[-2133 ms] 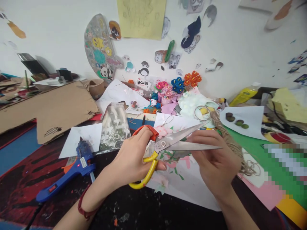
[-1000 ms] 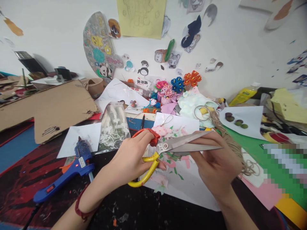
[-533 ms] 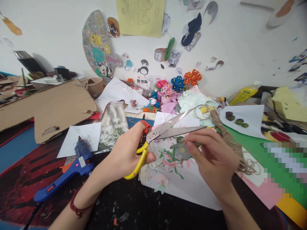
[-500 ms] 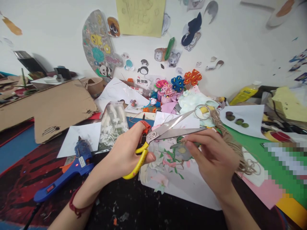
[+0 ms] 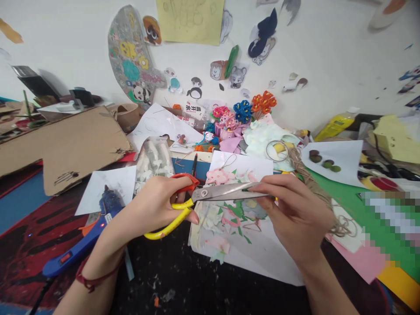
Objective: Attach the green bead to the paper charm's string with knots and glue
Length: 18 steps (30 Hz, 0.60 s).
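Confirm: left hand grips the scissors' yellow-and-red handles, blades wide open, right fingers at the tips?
No: the scissors have their blades nearly closed, not wide open, as the head view shows. The left hand does grip the handles, with the right hand's fingers at the tips.

Black Chinese characters, too warped to be read with certainty, are printed on a white label (image 5: 192, 108) on a plastic bottle (image 5: 198, 124), just left of the paper flowers (image 5: 243, 111).

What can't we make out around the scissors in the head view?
Scissor blade tips: hidden by the fingers of the right hand.
Red scissor handle: partly covered by the left hand.
Hot glue gun: middle hidden by the left forearm.
Pixelated patch, right edge: contents blurred out.
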### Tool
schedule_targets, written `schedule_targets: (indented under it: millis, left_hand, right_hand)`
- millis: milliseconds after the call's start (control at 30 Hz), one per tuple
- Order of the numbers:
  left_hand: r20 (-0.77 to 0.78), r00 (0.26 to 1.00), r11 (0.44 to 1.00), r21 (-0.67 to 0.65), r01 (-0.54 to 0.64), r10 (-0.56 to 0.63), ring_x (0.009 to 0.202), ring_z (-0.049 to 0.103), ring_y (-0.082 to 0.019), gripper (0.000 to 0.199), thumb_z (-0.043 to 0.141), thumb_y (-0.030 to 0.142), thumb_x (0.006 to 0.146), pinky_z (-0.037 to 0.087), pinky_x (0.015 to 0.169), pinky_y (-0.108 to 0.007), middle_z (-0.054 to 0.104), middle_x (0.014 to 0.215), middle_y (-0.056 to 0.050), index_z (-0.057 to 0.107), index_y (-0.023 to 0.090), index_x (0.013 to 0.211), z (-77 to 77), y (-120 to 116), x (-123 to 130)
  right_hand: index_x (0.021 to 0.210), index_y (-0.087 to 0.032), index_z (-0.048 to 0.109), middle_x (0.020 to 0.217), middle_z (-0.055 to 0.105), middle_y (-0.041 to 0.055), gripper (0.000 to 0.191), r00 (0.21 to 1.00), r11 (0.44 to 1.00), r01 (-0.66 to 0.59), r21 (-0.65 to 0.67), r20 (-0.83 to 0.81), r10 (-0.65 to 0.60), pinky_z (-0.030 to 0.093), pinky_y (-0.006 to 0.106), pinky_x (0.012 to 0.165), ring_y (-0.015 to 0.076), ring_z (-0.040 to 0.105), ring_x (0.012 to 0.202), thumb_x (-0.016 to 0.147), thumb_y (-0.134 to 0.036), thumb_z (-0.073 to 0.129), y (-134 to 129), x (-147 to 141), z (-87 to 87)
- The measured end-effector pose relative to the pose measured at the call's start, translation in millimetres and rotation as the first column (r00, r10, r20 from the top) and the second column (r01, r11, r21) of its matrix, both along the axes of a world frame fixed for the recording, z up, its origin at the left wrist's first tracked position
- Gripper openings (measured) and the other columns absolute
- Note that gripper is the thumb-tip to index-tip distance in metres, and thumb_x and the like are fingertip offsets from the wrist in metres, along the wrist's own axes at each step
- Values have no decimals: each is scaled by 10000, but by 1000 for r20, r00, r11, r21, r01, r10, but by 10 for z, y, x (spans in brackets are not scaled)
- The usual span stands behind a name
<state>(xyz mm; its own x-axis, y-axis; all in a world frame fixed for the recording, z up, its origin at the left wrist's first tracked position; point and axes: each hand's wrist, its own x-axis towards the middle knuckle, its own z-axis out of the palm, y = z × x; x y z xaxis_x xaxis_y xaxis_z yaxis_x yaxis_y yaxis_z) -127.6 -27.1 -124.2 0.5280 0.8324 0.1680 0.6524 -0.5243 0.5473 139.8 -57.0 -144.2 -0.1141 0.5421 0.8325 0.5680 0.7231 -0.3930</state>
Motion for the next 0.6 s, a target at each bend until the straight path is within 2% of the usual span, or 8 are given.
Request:
schedule_targets:
  millis: [167, 500, 600]
  left_hand:
    - [8, 999, 999, -3, 34, -33, 499, 361, -84, 317, 694, 267, 763, 228, 496, -207, 451, 511, 94, 397, 201, 674, -30, 18, -58]
    - [26, 996, 993, -71, 90, -89, 467, 385, -77, 214, 639, 162, 771, 262, 482, -200, 610, 508, 91, 450, 197, 677, -40, 19, -105]
    - [33, 995, 991, -87, 99, -96, 462, 434, -73, 182, 597, 123, 776, 282, 489, -194, 648, 530, 90, 456, 197, 688, -31, 17, -103]
  right_hand:
    - [922, -216, 719, 897, 673, -11, 249, 1000, 1000, -10, -5, -8, 10, 512, 244, 695, 101, 616, 808, 845, 18, 681, -2, 8, 2]
    - [881, -191, 697, 866, 670, 6, 215, 1000, 999, -11, 37, 8, 11, 508, 267, 709, 116, 627, 813, 844, 20, 681, 5, 16, 28]
    - [879, -188, 699, 870, 672, 8, 207, 1000, 999, -11, 32, 1, 11, 509, 265, 707, 115, 627, 815, 844, 16, 685, 1, 16, 21]
